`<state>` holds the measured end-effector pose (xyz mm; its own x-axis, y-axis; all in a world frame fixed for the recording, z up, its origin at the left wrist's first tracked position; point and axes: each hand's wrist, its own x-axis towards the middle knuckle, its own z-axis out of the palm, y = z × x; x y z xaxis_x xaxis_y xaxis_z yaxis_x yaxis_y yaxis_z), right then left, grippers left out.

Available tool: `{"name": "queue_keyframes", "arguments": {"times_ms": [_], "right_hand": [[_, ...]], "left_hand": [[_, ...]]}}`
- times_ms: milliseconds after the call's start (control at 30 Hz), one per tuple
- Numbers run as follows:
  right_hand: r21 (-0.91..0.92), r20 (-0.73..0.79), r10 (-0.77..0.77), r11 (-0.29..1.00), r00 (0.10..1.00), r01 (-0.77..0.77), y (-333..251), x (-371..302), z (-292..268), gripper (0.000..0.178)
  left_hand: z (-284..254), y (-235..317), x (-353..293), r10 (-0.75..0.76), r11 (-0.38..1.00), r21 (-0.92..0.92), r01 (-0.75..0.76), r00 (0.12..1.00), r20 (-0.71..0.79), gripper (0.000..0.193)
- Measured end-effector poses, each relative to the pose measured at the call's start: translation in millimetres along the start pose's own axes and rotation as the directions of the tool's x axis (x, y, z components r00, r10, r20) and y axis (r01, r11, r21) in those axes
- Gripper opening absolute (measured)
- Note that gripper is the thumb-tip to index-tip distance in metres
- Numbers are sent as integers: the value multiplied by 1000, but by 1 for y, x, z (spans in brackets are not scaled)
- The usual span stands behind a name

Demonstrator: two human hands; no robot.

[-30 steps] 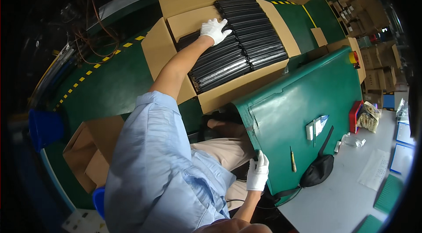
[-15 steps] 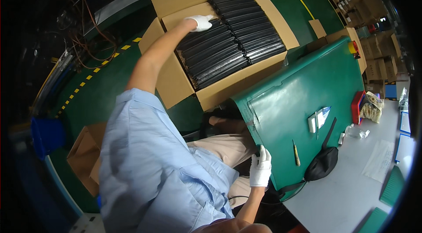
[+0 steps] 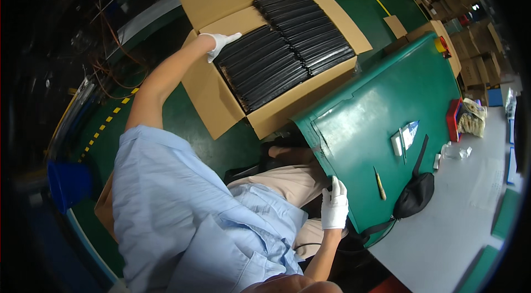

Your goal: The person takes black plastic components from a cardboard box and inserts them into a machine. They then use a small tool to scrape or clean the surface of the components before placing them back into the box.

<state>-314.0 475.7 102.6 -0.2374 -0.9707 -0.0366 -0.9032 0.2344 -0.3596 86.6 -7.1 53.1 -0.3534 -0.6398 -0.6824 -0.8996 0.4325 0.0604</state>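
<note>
My left hand [image 3: 220, 45], in a white glove, is stretched out over the left rim of a large cardboard box [image 3: 235, 23]. Its fingers point toward the end of a row of long black strips [image 3: 260, 66], and nothing shows in its grasp. The strips lie packed side by side in two rows inside the box; exactly what they are I cannot tell. My right hand [image 3: 334, 207], gloved in white too, rests by the near left edge of a green-covered table [image 3: 354, 155], with its fingers extended upward.
On the green cover lie a pointed tool with a yellowish handle [image 3: 380, 184], a black pouch with a strap [image 3: 415, 196] and a small white packet [image 3: 397, 142]. A red bin [image 3: 454, 120] stands farther right. A blue bucket [image 3: 69, 182] is on the floor at left.
My left hand has drawn back leftward from over the strips to the box's left rim. My right hand has stayed by the table edge, while the whole view has shifted slightly.
</note>
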Motion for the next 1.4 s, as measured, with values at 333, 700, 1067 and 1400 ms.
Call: {"name": "queue_keyframes", "arguments": {"times_ms": [333,700,1067,1400], "right_hand": [[-62,-11,-51,997,999,50,-3,-10,-3,42],[-146,-225,158,970,961,-194,27,-97,-81,39],[-12,-994,104,-279,-18,-960,-138,-391,-216,62],[620,-604,-470,233,-644,-750,-144,-493,-221,71]], "left_hand": [[15,3,-13,-44,999,-5,44,987,-152,113],[82,-80,124,195,965,-19,-262,764,-615,75],[5,82,126,-378,885,34,464,761,-527,78],[-44,303,86,357,925,132,-356,695,-624,76]]}}
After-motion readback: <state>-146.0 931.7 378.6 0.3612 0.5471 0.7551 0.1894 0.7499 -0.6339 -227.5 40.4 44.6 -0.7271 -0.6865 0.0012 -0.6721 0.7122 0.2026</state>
